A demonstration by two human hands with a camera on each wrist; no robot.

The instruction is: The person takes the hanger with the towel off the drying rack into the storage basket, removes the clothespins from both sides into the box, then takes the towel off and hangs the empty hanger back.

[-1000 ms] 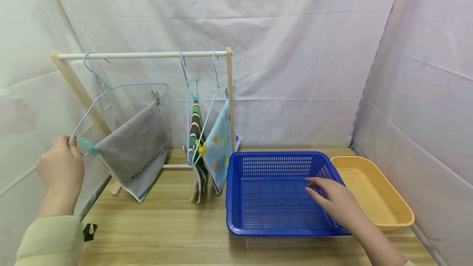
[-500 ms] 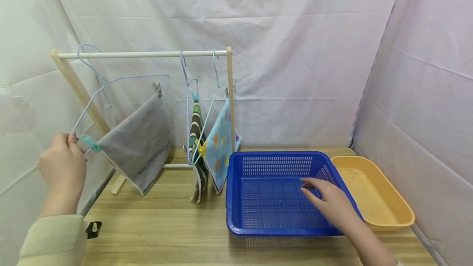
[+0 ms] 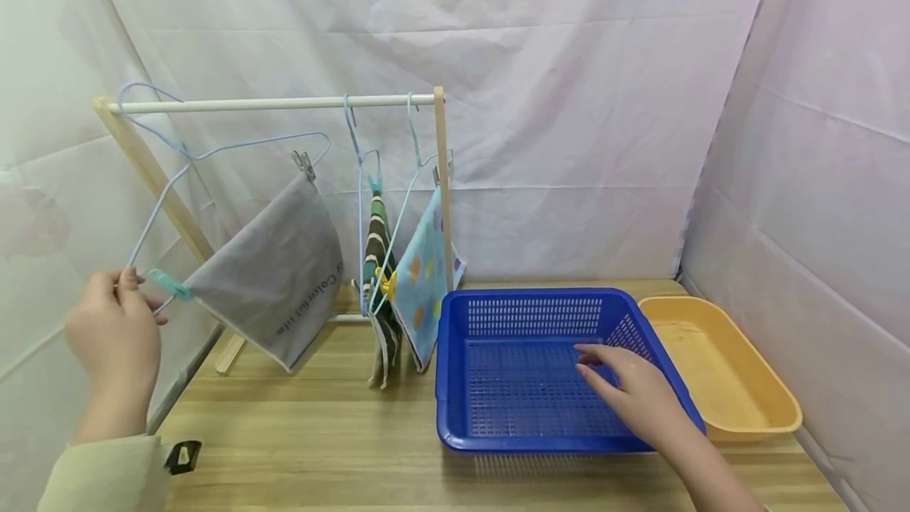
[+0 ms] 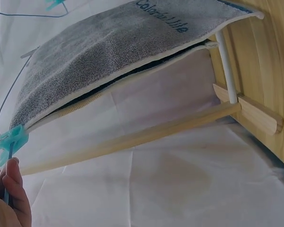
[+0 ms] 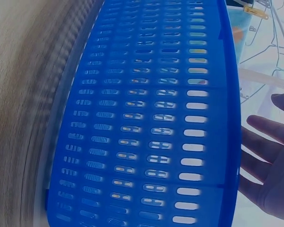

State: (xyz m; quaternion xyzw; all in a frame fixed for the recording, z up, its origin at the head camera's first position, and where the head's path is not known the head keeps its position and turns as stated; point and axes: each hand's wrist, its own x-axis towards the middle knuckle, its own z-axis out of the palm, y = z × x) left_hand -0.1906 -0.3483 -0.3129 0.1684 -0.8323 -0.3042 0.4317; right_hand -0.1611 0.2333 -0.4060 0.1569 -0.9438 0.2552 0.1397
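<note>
At the left, my left hand (image 3: 117, 334) pinches the lower corner of a pale blue wire hanger (image 3: 152, 220), just beside a teal clothespin (image 3: 171, 284). A folded grey towel (image 3: 270, 275) with dark lettering hangs from this hanger, held by the teal clothespin and a metal clip (image 3: 304, 164). The hanger's hook loops over the left end of the white rail (image 3: 270, 103), standing a little above it. My right hand (image 3: 636, 393) hovers over the blue basket (image 3: 540, 445), fingers relaxed and holding nothing. In the right wrist view its fingers (image 5: 265, 144) show beyond the basket's rim.
On the rack's right end hang a striped cloth (image 3: 380, 259) and a light blue patterned towel (image 3: 421, 279), each on a hanger. Right of the basket stands a yellow tray (image 3: 753, 354). White cloth walls (image 3: 569, 141) surround the wooden table (image 3: 306, 449).
My left hand has tilted the hanger, its hook rising and sliding left along the rail; the grey towel has swung with it. My right hand has shifted slightly left over the basket.
</note>
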